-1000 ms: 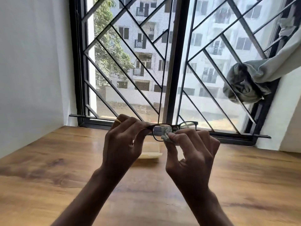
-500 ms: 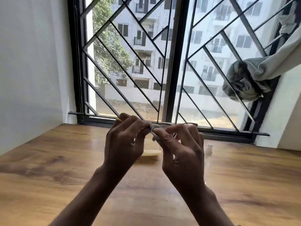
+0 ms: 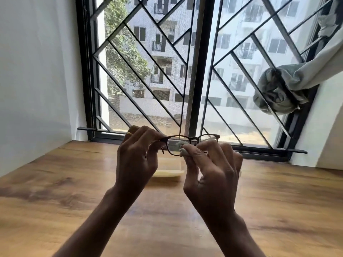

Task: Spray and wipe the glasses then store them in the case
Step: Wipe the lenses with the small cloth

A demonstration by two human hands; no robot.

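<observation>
So the glasses [image 3: 193, 139] are up in the air, held in both hands above the wooden surface [image 3: 55, 182], roughly centre of the view and in front of the bottom rail of the window. They've got a dark thin frame and the lenses face away toward the window.

The left hand [image 3: 137, 156] has its fingers curled, pinching the left end of the frame right about where the hinge is. You can see a bit of a temple arm poking down just below that grip.

The right hand [image 3: 213, 167] is pinching a small pale cloth [image 3: 182, 149] between thumb and fingers. The cloth is bunched up and pressed against the left lens, close to the bridge. The right lens is uncovered, and it sticks out past the knuckles.

Behind the hands, flat on the surface, there's a pale yellow object [image 3: 167, 173]. It's mostly hidden by the wrists, so honestly I can't tell if it's the case or something else.

At the far side is a big window with a black diagonal metal grille [image 3: 148, 62], with apartment blocks and a tree outside. A grey-green curtain [image 3: 278, 93] is tied in a knot on the right side of the grille, and there's a plain white wall [image 3: 37, 71] on the left.
</observation>
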